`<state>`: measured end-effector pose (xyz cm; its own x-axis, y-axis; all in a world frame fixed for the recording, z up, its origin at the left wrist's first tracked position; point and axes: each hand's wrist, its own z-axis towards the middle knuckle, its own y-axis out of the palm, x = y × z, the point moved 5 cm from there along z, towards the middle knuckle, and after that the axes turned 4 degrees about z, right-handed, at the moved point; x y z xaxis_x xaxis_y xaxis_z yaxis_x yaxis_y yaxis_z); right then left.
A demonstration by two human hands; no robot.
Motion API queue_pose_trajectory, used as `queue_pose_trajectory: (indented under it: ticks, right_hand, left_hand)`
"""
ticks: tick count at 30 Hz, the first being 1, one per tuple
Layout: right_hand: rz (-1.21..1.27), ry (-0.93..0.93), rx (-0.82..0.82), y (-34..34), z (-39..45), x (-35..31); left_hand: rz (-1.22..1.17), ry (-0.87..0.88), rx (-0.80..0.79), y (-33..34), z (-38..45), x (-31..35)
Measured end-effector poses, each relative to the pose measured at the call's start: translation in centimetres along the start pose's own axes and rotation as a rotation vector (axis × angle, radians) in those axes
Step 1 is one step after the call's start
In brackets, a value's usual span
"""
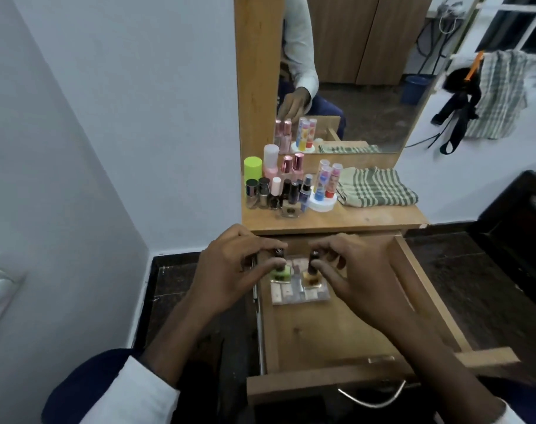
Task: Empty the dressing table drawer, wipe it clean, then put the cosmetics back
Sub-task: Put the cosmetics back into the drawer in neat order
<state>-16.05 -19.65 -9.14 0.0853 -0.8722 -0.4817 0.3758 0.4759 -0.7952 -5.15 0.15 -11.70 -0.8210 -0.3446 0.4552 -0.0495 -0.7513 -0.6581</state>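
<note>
The wooden drawer (327, 341) is pulled out below the dressing table top (367, 214). At its far end lies a flat palette (294, 293) with pale pans. My left hand (230, 270) pinches the dark cap of a green nail polish bottle (280, 274) over the palette. My right hand (361, 273) pinches the cap of an amber nail polish bottle (311, 278) beside it. Several cosmetics bottles (279, 188) stand on the table top at the left, with a round stand of tubes (326, 188) next to them. A folded checked cloth (379, 186) lies at the right.
A mirror (352, 71) rises behind the table and reflects the items. The drawer's metal handle (373, 399) is at the front near me. A wall (92, 148) is on the left, dark floor (462, 270) on both sides, and clothes hang on a rack (490, 93) at the right.
</note>
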Motion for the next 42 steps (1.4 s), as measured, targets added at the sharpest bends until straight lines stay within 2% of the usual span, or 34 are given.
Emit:
queue_pose_trajectory:
  ticks: [4,10,16,20,26,29,31,38,40,42]
  right_hand:
    - [0.107,0.111,-0.242,2.0,-2.1,3.5]
    - [0.183,0.078,-0.544,3.1,-3.1,4.9]
    - [0.213,0.039,-0.705,3.2,-3.7,3.8]
    - [0.304,0.010,-0.786,3.8,-4.4,2.2]
    - [0.399,0.048,-0.872,3.8,-4.6,1.8]
    - [0.421,0.073,-0.863,3.7,-4.4,2.5]
    - [0.370,0.073,-0.848,3.9,-4.3,3.1]
    - [0.241,-0.022,-0.898,5.9,-4.9,2.6]
    - [0.168,-0.053,-0.781,6.0,-4.4,2.8]
    - [0.102,-0.084,-0.552,5.4,-3.7,3.2]
  left_hand:
    - [-0.088,0.022,-0.212,1.8,-0.6,0.4]
    - [-0.089,0.022,-0.517,3.8,-1.2,1.3]
    - [-0.113,0.070,-0.719,4.5,-2.0,2.0]
    - [-0.183,0.058,-0.798,4.6,-2.5,2.4]
    - [-0.172,0.024,-0.825,4.4,-2.5,2.6]
    - [-0.263,-0.046,-0.836,4.1,-2.5,2.5]
    - [-0.314,-0.101,-0.775,3.8,-2.2,2.0]
    - [-0.145,-0.099,-0.272,2.3,-0.3,-0.4]
    - [-0.083,-0.119,-0.131,1.5,0.1,-0.8]
    - [0.001,-0.128,0.021,0.9,0.5,-0.9]
